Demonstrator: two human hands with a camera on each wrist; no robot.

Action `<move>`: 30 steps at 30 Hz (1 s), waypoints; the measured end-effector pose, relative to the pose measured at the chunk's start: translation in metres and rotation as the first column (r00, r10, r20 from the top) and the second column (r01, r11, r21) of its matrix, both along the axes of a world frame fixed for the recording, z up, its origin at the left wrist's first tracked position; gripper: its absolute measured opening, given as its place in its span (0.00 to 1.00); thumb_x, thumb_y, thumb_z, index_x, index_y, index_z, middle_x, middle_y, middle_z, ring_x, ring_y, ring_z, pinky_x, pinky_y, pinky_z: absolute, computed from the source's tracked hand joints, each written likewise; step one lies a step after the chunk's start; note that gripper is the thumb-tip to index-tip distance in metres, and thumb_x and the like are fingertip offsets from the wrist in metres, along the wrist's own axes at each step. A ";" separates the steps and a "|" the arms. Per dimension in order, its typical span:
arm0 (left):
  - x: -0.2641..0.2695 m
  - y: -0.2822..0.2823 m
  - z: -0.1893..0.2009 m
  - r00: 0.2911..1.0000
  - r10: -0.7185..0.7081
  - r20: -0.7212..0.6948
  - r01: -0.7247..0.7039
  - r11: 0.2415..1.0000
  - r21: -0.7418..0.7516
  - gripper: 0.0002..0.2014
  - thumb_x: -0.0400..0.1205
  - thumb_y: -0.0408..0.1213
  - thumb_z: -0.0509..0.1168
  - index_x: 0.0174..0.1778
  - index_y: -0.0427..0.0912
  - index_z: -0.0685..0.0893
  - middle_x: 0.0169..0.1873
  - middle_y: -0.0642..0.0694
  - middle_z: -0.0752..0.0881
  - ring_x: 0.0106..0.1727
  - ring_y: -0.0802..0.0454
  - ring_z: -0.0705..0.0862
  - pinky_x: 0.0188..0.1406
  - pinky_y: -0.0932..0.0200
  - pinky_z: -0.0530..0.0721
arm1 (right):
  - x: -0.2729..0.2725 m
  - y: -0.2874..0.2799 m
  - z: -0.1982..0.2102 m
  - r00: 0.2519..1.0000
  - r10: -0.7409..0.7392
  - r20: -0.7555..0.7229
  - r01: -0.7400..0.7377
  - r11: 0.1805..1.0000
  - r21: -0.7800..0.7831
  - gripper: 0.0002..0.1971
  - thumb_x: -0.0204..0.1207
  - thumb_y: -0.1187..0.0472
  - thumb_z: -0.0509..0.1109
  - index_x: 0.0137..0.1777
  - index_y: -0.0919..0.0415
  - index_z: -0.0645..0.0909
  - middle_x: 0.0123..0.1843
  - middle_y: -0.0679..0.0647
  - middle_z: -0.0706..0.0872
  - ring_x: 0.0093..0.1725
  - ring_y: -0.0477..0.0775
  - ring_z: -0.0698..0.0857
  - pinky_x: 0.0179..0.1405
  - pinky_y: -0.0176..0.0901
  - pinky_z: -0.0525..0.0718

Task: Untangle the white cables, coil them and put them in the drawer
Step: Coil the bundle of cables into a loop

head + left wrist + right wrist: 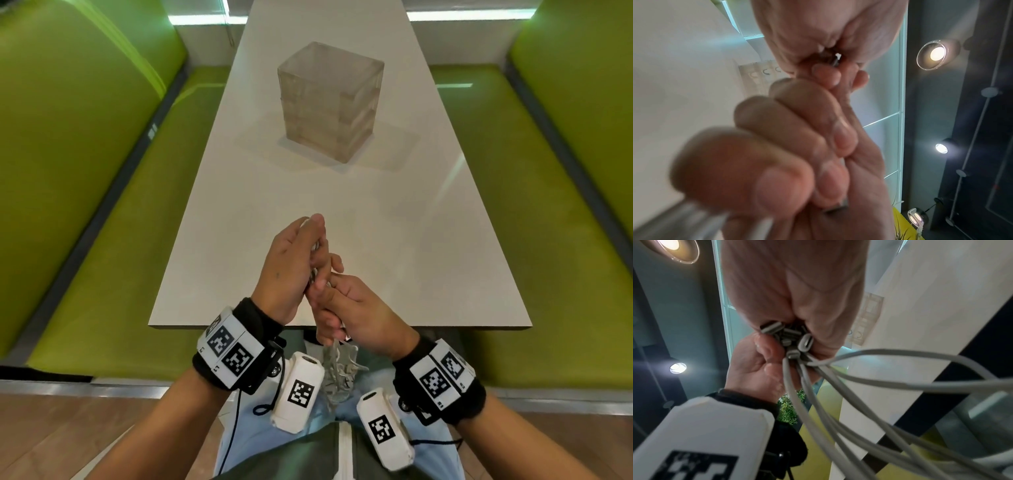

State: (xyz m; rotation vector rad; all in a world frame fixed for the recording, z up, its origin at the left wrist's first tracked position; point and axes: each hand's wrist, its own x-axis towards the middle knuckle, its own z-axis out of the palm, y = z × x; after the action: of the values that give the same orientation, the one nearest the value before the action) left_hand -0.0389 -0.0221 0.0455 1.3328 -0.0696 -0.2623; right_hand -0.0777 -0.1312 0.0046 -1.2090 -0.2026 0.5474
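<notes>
The white cables (789,337) are bunched into folded loops, squeezed between my two hands at the table's near edge. My left hand (298,260) stands upright with its fingers curled round the bundle's upper part. Below and to its right, my right hand (349,308) grips the same bundle. Loose strands (838,402) trail from the grip and hang tangled over my lap (339,370). In the left wrist view my curled fingers (797,129) fill the frame and only a sliver of cable (836,58) shows. The translucent drawer unit (329,102) stands upright mid-table, its drawers closed.
The white table (428,240) runs away from me between two green benches (120,240) (548,222). Its near edge lies just under my wrists. White camera units (298,390) hang below both wrists over my lap.
</notes>
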 end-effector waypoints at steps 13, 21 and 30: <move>-0.023 0.005 -0.036 0.926 -0.375 0.039 0.354 0.901 0.250 0.13 0.84 0.47 0.55 0.46 0.44 0.80 0.31 0.53 0.82 0.34 0.54 0.86 0.39 0.66 0.81 | 0.028 -0.032 0.031 0.957 -0.285 -0.062 0.290 0.913 0.287 0.10 0.81 0.56 0.57 0.44 0.61 0.72 0.31 0.52 0.80 0.33 0.51 0.83 0.37 0.44 0.85; -0.027 0.002 -0.038 0.952 -0.304 -0.022 0.304 0.945 0.122 0.16 0.81 0.47 0.58 0.29 0.47 0.77 0.19 0.58 0.64 0.21 0.59 0.60 0.21 0.67 0.62 | 0.026 -0.020 0.034 0.931 -0.336 -0.140 0.364 0.840 0.403 0.13 0.86 0.60 0.52 0.42 0.63 0.72 0.23 0.48 0.68 0.21 0.45 0.69 0.29 0.38 0.80; -0.020 0.026 -0.037 0.870 -0.483 -0.097 0.493 0.852 0.177 0.21 0.84 0.51 0.55 0.34 0.39 0.77 0.17 0.54 0.69 0.19 0.54 0.76 0.27 0.60 0.77 | 0.039 -0.057 0.048 0.966 -0.251 0.058 0.235 0.951 0.200 0.11 0.82 0.57 0.59 0.43 0.63 0.75 0.22 0.46 0.68 0.20 0.45 0.67 0.29 0.41 0.77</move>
State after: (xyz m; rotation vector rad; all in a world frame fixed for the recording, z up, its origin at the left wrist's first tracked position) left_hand -0.0593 0.0044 0.0081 1.4912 -0.3540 -0.7520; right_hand -0.0386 -0.1885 0.0527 -1.0505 -0.1695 0.2553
